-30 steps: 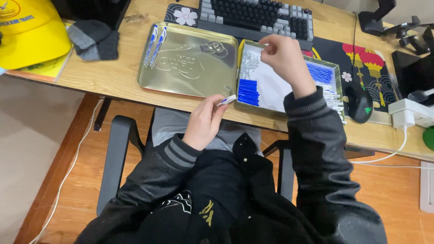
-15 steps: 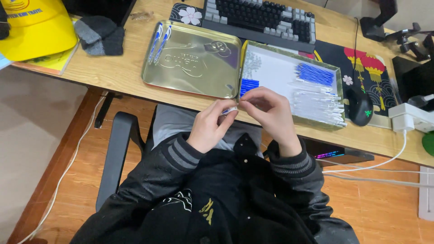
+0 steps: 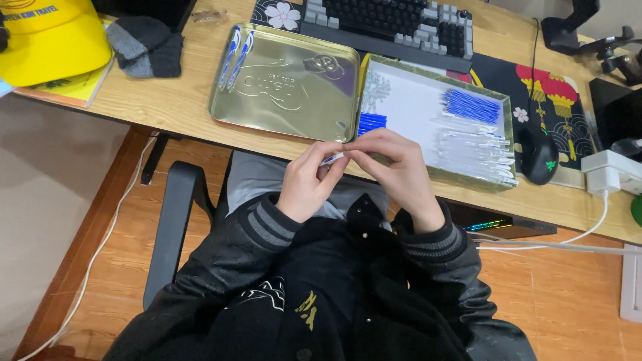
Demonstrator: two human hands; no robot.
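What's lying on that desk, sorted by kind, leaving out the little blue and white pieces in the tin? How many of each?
Gold tin lid: 1
Open tin tray: 1
Keyboard: 1
Black mouse: 1
Yellow cap: 1
Grey knit item: 1
White charger block: 1
Total: 7

Apart from these, the left hand and right hand pinch one small blue-and-white piece together.

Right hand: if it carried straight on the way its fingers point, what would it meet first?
The right hand points left, at the small blue-and-white piece it pinches, with the left hand right behind it. They already touch, so nothing else intervenes.
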